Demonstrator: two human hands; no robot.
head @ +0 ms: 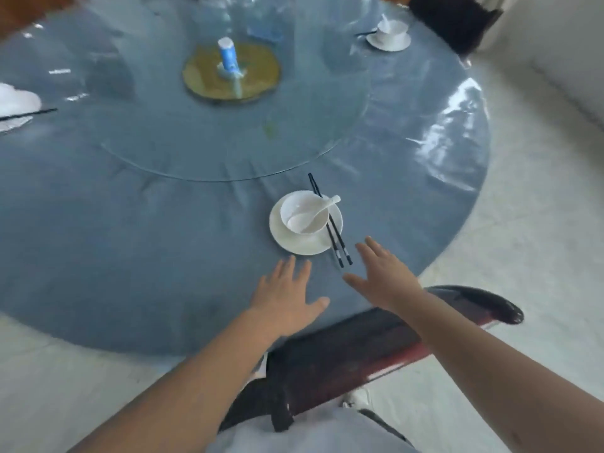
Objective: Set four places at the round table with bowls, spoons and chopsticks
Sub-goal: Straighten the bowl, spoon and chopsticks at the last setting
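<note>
Two bare hands are hovering over the near edge of a round table (130,256), both with fingers straight and spread, holding nothing: the left hand (287,289) is lying flat above the cloth, the right hand (382,276) is reaching just beside the handle ends of a pair of black chopsticks (330,220).

Three place settings are showing. The nearest one, just beyond the hands, is made up of one glossy white bowl (304,212) sitting on one white saucer (305,240), one white ceramic spoon (313,212) leaning inside the bowl, and the two thin chopsticks lying across the saucer's right rim. A second white setting (390,34) is sitting at the far right edge, a third (16,103) is blurring out at the left edge, each with dark chopsticks beside it.

A smooth, shiny grey-blue cover is draping the table, catching window glare. One clear glass turntable (228,152) is resting on top, over a round golden base (232,73), with one blue-and-white canister (228,57) standing at the centre. A dark red lacquered chair back (376,341) is curving below the hands, above a pale tiled floor (539,207).
</note>
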